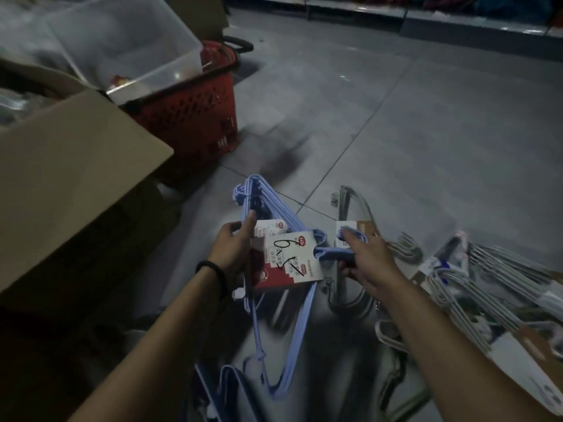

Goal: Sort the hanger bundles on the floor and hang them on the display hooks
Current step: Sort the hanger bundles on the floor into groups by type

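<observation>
You hold a blue hanger bundle (304, 318), lower centre.
Your left hand (234, 248) grips its labelled side, your right hand (368, 257) curls round its hooks (grey bundles (487, 275) lower right).

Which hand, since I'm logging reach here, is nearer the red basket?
Left. The left hand, holding the blue hanger bundle, is below the red basket in the picture, slightly right of it; the right hand is farther right, gripping its hooks.

blue hangers (300, 324); red basket (195, 117); grey floor (426, 132)
</observation>
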### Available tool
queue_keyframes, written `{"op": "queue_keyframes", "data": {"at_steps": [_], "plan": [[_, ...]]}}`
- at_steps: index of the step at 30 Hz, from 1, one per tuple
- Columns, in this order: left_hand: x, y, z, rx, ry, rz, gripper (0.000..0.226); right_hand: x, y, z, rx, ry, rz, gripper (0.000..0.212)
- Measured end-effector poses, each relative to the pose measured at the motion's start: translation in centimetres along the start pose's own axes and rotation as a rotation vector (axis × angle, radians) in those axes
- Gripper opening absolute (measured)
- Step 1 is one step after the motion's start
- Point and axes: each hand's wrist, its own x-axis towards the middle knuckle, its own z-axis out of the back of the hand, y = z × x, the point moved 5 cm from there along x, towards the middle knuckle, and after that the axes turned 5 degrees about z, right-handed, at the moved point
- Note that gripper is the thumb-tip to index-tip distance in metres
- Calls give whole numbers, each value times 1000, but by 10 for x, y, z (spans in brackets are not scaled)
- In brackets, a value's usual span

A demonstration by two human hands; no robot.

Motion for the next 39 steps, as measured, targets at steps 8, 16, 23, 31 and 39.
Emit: {"op": "queue_keyframes", "data": {"at_steps": [8, 16, 23, 31, 39], "plan": [[6, 41, 24, 197, 144, 49, 23, 11, -2, -45, 174, -170, 23, 22], [1, -34, 55, 210, 18, -449, 31, 7, 77, -54, 153, 156, 341, 31], [-4, -55, 60, 400, -197, -659, 52, 15, 65, -43, 517, 309, -112, 86], [1, -2, 28, -397, 104, 44, 35, 11, 44, -59, 512, -33, 277, 34], [16, 44, 15, -92, 21, -10, 65, 12, 12, -58, 385, -7, 272, 23]]}}
